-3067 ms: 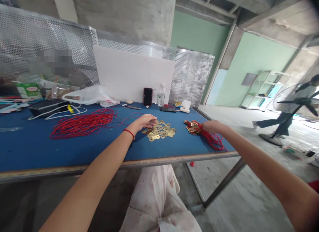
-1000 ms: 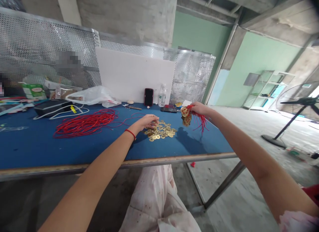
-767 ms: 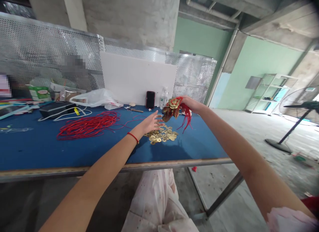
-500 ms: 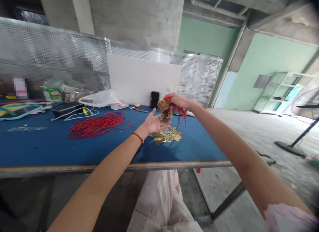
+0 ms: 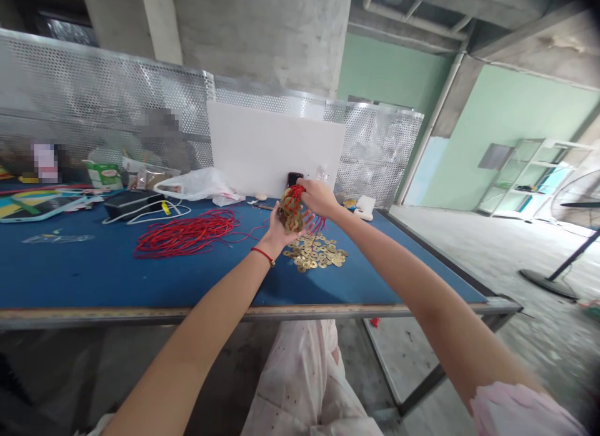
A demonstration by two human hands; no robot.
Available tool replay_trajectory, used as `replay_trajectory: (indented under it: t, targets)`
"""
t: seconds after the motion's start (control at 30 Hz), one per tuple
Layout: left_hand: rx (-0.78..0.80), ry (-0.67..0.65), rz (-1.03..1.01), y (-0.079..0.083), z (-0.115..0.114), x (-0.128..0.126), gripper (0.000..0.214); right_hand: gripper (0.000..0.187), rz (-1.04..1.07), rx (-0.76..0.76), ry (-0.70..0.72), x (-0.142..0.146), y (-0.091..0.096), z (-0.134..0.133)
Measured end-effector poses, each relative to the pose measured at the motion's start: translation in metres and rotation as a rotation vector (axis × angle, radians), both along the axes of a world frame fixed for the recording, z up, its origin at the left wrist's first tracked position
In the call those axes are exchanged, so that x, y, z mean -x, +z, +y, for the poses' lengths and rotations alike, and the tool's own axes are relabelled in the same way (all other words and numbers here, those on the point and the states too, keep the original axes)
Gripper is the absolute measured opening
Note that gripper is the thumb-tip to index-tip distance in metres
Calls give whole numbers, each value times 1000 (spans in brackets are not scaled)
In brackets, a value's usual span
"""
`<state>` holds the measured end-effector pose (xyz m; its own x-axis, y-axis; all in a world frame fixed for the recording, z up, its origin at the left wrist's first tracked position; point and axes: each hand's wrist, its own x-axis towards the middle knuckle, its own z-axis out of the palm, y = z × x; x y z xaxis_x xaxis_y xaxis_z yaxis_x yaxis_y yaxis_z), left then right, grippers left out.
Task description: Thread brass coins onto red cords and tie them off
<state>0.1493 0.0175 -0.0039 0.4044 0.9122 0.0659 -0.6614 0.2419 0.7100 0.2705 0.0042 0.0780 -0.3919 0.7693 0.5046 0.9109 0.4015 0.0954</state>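
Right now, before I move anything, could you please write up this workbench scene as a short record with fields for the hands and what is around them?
Right hand: grips a bundle of brass coins on red cord
Left hand: open, palm up, beneath the bundle
Left wrist: wears a red string bracelet
Below the hands: loose brass coins in a pile on the blue table
To the left: coil of red cord
Behind: white plastic bag

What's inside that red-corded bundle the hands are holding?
Brass coins show among red cord in the bundle, gripped by the right hand above the left hand. Its middle is covered by cord, coins and fingers, so it cannot be seen.
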Motion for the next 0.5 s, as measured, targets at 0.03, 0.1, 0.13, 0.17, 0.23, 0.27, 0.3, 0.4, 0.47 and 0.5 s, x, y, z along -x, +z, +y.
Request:
replay_trajectory:
  t: [0.03,0.1,0.13,0.17,0.23,0.27,0.3,0.4,0.47,0.5]
  targets:
    - [-24,56,-39,1,1,0,48,33,2,-23,-34,3,-3,2]
    - [-48,170,-113,3,4,2,50,33,-48,-45,-86,7,-9,4]
    - [-37,225,-131,4,5,2,51,32,-104,-39,-94,8,-11,4]
    - [-14,277,-132,4,7,3,51,32,-175,-26,-86,9,-14,3]
    - [27,355,-93,3,11,5,51,30,-324,-1,-47,10,-18,0]
    - [35,377,-69,3,13,6,50,30,-388,3,-25,10,-20,-2]
    - [31,384,-54,2,14,7,48,30,-443,-1,0,10,-21,-3]
    - [-10,327,-80,2,19,7,37,30,-561,-32,82,8,-21,-5]
    - [-15,273,-94,3,20,5,23,31,-588,-51,111,4,-17,-3]
    - [-14,250,-91,3,20,3,16,32,-581,-61,108,1,-13,-1]
